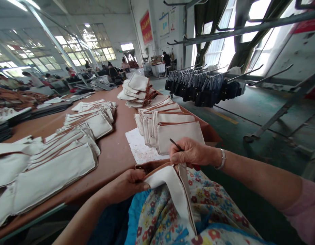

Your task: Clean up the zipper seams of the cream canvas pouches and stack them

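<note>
A white fabric pouch piece (170, 183) with brown edging hangs over my lap, between my two hands. My left hand (132, 180) is closed on its left edge, thumb on top. At the upper right corner of the piece, my right hand (189, 151) pinches the brown-trimmed edge. A thin dark stick-like tool (176, 144) also sticks out of my right fist; its lower part is hidden by the fingers. Just beyond my hands, a row of similar white pouches (179, 136) leans overlapped on the table, beside a white sheet (141, 146) strewn with small brown bits.
More white pouches (57, 173) lie in overlapping rows along the left of the brown-covered table (114, 149). A further pile (137, 88) is at the back. To the right stands a metal rack (264, 126) with black bags (205, 88). People work in the distance.
</note>
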Tool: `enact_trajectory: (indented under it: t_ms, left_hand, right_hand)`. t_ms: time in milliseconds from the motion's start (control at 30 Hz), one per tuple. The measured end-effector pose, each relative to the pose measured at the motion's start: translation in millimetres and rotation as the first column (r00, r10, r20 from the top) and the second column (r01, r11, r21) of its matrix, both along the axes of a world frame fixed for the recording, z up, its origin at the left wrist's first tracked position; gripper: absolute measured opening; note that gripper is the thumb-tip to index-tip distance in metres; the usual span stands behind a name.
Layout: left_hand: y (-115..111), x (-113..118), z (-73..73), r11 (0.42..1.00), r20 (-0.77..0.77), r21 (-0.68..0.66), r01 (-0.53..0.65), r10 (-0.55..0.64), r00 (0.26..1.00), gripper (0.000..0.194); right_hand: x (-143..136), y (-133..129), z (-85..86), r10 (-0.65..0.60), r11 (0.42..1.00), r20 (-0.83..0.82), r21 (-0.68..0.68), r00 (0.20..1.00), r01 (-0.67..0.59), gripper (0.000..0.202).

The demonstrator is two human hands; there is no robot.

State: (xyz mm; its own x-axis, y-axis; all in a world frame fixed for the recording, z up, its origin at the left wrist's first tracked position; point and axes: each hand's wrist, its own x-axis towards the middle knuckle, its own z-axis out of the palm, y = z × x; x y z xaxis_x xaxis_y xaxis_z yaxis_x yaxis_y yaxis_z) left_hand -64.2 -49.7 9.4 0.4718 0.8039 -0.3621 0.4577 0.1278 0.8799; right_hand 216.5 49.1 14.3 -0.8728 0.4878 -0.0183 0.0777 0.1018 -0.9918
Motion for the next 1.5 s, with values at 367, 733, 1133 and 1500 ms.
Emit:
enact_trajectory:
  t_ms: [367,733,1133,1500]
  left_hand:
    - [24,33,73.4,0.963,-0.279,0.245,0.114,-0.042,0.959,0.035]
    - [1,-17,40.3,0.963,0.252,-0.252,-0.098,0.163,0.954,0.037]
    - [19,36,32.8,0.986,0.354,-0.150,0.071,-0.013,0.935,0.020]
    - [20,53,30.1,0.976,0.289,-0.156,-0.154,0.194,0.937,0.014]
  right_hand:
    - [-48,-16,37.7,0.043,0.882,0.023,0.469,0.999,-0.049,0.051]
    - [2,13,-30.3,-0.143,0.990,0.108,0.025,0.984,0.142,0.033]
    - [-20,-27,11.9,-0.080,0.997,0.060,-0.007,0.995,0.080,0.016]
    - [-13,-22,11.1,-0.099,0.995,0.051,0.015,0.994,0.098,0.012]
